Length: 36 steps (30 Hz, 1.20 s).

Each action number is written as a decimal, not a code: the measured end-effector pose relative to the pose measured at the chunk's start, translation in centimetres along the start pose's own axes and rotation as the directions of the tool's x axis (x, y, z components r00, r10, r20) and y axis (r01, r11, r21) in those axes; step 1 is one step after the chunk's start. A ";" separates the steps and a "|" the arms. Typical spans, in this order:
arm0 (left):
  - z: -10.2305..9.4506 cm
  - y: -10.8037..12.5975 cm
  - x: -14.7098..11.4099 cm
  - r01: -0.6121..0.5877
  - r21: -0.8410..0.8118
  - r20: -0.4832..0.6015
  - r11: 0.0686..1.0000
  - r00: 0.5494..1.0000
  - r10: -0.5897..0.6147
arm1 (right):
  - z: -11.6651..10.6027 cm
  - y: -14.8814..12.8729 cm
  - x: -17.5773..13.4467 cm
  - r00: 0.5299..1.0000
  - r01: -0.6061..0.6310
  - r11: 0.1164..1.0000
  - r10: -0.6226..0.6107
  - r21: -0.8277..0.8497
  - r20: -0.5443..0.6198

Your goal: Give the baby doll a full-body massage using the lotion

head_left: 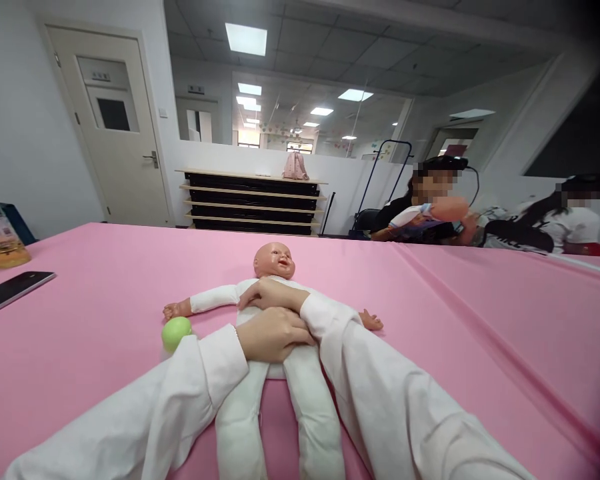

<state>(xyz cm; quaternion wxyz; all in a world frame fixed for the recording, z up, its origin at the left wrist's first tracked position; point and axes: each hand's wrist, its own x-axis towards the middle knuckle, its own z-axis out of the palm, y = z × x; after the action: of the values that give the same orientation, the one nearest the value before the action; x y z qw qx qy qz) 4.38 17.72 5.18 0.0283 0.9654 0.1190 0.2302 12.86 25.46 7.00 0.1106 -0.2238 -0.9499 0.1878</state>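
Note:
A baby doll (275,261) lies on its back on a pink-covered table, its head at the far end. It has white cloth arms and legs, and its arms are spread to both sides. My right hand (275,293) rests across the doll's chest, fingers loosely bent and reaching left. Just below it, my left hand (273,333) lies over the belly with its fingers pointing right. Both palms are hidden, and so is most of the doll's torso. Beside my left sleeve sits a light green ball-like object (176,333), close to one doll hand (177,310).
A phone (15,292) and a bottle of amber liquid (3,240) are at the table's left edge. Folds run through the pink cover (460,313) on the right. Beyond the table, a person (420,207) holds another doll (449,209); a second person (575,220) sits farther right.

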 end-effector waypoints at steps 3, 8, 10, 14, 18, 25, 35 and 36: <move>0.8 -0.1 -0.1 0.015 -0.044 -0.004 0.999 1.000 -0.015 | 0.3 0.1 0.4 0.998 0.047 0.988 -0.039 -0.149 0.057; 1.0 0.5 -0.3 0.084 -0.038 0.031 0.996 0.996 -0.083 | 0.3 0.6 -0.2 1.000 0.010 0.969 -0.008 -0.245 0.009; 0.9 0.8 -0.4 0.167 -0.043 0.002 0.985 0.986 -0.167 | 0.2 1.1 -0.6 0.998 -0.028 0.978 0.016 -0.207 -0.061; 1.3 0.9 -0.9 0.350 -0.091 -0.154 0.932 0.920 -0.361 | 0.5 2.6 -2.0 0.964 -0.044 0.999 0.041 -0.002 -0.263; 1.9 0.6 -1.4 0.477 -0.114 -0.372 0.871 0.793 -0.483 | 1.8 3.5 -4.4 0.853 0.035 0.977 0.082 0.213 -0.516; 2.1 0.4 -1.9 0.512 0.098 -0.559 0.853 0.738 -0.379 | 3.1 2.7 -6.9 0.666 0.050 0.999 -0.028 0.008 -0.746; 2.0 0.7 -1.3 -0.056 0.197 -0.127 0.979 0.989 0.082 | 1.5 0.6 -5.9 0.947 0.108 0.990 -0.129 -0.088 -0.296; 2.0 0.8 -1.3 -0.061 0.152 -0.090 0.987 0.993 0.075 | 1.4 0.6 -5.8 0.961 0.101 0.988 -0.127 -0.116 -0.246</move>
<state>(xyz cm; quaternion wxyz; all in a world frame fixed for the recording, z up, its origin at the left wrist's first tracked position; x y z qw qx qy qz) 4.34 16.64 2.98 -0.0575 0.9562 0.1041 0.2675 17.79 22.83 4.80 0.2297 -0.1960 -0.9478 0.1022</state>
